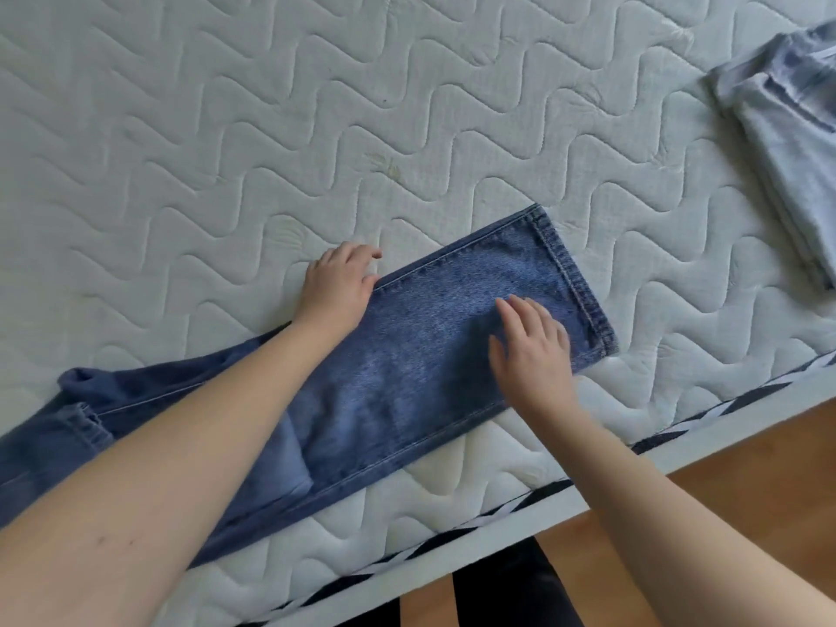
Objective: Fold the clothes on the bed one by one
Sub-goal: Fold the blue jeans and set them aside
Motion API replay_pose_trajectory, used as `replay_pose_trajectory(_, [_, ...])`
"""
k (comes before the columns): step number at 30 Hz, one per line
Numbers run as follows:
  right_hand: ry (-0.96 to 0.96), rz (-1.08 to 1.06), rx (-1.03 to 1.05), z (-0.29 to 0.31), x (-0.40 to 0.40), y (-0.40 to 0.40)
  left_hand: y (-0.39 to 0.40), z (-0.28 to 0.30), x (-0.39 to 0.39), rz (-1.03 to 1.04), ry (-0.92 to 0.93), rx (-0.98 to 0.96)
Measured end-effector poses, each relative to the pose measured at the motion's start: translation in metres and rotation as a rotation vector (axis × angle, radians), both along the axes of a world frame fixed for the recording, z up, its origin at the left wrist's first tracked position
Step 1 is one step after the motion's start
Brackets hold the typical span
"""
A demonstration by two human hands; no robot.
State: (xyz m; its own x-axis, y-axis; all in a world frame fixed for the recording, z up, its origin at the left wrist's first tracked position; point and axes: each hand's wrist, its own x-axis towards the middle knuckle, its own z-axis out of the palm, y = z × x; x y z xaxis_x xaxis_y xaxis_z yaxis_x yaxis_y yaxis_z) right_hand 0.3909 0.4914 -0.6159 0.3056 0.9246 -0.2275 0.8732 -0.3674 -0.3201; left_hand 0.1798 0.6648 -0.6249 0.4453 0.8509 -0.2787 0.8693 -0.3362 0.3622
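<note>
Two bare forearms reach out over the near edge of the bed [452, 543], where a black-and-white striped trim runs along the mattress side above a wooden floor. Just beyond that edge lies a pair of blue jeans [407, 355], stretched from the near left toward the middle right, the legs laid one on the other and the hems pointing right. The waist end at the near left looks bunched and uneven. The right hand [531, 346] rests flat on the denim near the hem, fingers straight and spread, gripping nothing. Farther on, the left hand [337, 282] sits at the far edge of the leg, fingers relaxed, partly on the mattress; whether it pinches the seam I cannot tell. This looks like the smoothing step before a fold. The next move probably calls for taking hold of the hem end and carrying it over toward the waist, edges kept aligned. At the far right lies a pale folded garment [787, 142], well apart.
</note>
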Motion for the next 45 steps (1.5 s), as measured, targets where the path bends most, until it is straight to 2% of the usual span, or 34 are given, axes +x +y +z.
replay_pose_trajectory(6, [0.057,0.256,0.008,0.000,-0.092,0.009,-0.014,0.020,-0.124,0.177,0.084,0.033])
replay_pose_trajectory(10, [0.100,0.420,-0.056,-0.003,-0.146,0.009,-0.034,0.030,-0.194,0.255,0.162,-0.030])
replay_pose_trajectory(17, [0.190,0.530,-0.071,0.012,-0.233,0.013,-0.083,0.042,-0.287,0.475,0.191,0.004])
replay_pose_trajectory(21, [0.217,0.598,-0.045,0.027,-0.288,0.005,-0.115,0.044,-0.337,0.477,0.301,-0.005])
replay_pose_trajectory(24, [0.260,0.637,-0.027,0.035,-0.332,-0.008,-0.133,0.043,-0.366,0.532,0.270,0.008])
replay_pose_trajectory(26, [0.325,0.650,-0.092,0.037,-0.362,-0.018,-0.142,0.038,-0.378,0.615,0.180,-0.020])
replay_pose_trajectory(28, [0.442,0.592,-0.264,0.036,-0.391,-0.027,-0.145,0.033,-0.385,0.728,0.068,-0.041])
replay_pose_trajectory(30, [0.576,0.442,-0.449,0.034,-0.418,-0.031,-0.145,0.031,-0.392,0.873,-0.039,-0.068])
replay_pose_trajectory(33, [0.764,0.211,-0.554,0.029,-0.453,-0.032,-0.142,0.033,-0.402,0.974,-0.147,-0.081])
replay_pose_trajectory(35, [0.842,0.087,-0.558,0.025,-0.470,-0.035,-0.142,0.034,-0.407,0.953,-0.177,-0.081])
replay_pose_trajectory(39, [0.864,-0.051,-0.403,0.020,-0.466,-0.035,-0.137,0.045,-0.407,1.028,-0.479,-0.186])
replay_pose_trajectory(43, [0.871,0.012,-0.338,0.027,-0.407,-0.021,-0.129,0.052,-0.384,0.929,-0.490,-0.235])
replay_pose_trajectory(45, [0.879,-0.027,-0.297,0.028,-0.368,-0.016,-0.124,0.055,-0.358,0.864,-0.516,-0.293])
